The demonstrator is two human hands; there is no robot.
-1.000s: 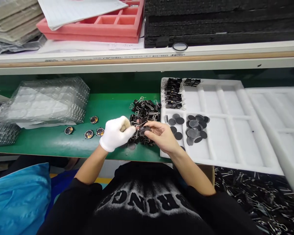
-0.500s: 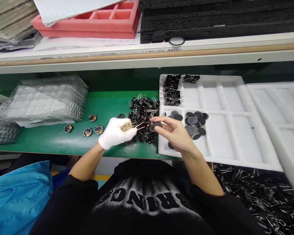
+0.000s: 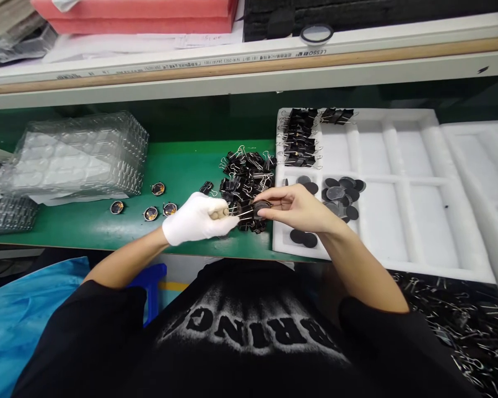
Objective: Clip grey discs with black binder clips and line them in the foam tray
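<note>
Grips a black binder clip (image 3: pixel 245 211) by the wire handles, with the fingers of the white-gloved left hand (image 3: pixel 197 218) clamped on them. Pinches a dark round disc (image 3: pixel 262 206) between the closed fingers of the bare right hand (image 3: pixel 294 207), at the clip's end away from the handles; cannot tell whether inside the clip or only beside. Holds both over the near part of a heap of clips (image 3: pixel 247 171) on the green table (image 3: pixel 182 157). To the right, a white foam tray (image 3: pixel 423 181) with loose discs (image 3: pixel 336 193) and a column of clips (image 3: pixel 299 138) in separate compartments. To the left, four small round pieces (image 3: pixel 170 209) near the glove, then stacked clear plastic trays (image 3: pixel 77 157).
</note>
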